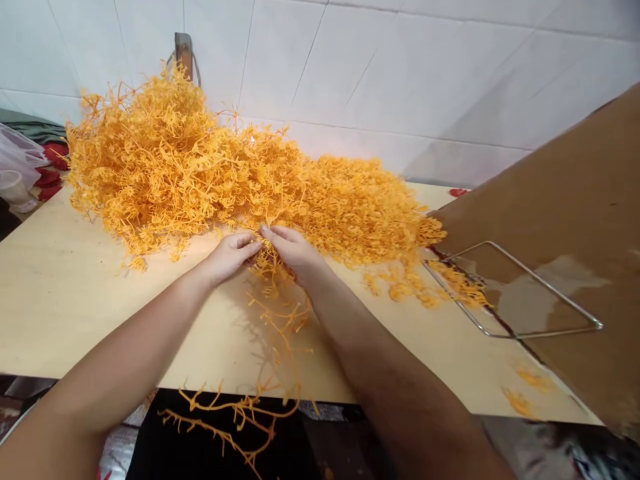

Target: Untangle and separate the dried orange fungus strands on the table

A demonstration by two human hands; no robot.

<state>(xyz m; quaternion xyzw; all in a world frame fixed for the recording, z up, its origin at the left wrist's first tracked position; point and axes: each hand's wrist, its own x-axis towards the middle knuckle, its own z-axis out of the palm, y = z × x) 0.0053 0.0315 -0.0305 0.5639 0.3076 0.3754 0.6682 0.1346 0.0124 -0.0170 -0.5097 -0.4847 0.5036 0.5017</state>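
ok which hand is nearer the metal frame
Right. The right hand is left of the metal frame; the left hand is farther left, on the right hand's far side.

- Behind the bench (60,300): the tiled wall (310,60).
- On the bench, along its rear from left to right: the pile of sprigs (190,160).
- Before the pile: a long sprig (287,327), trailing past the bench's front edge.
- Right of the pile: the cardboard (565,193).
- The wire frame (545,283): partly over the bench, partly over the cardboard.
- Near the bench's front right corner: 2 loose pieces (520,401).
- Left of the pile: a plastic bag (17,150).
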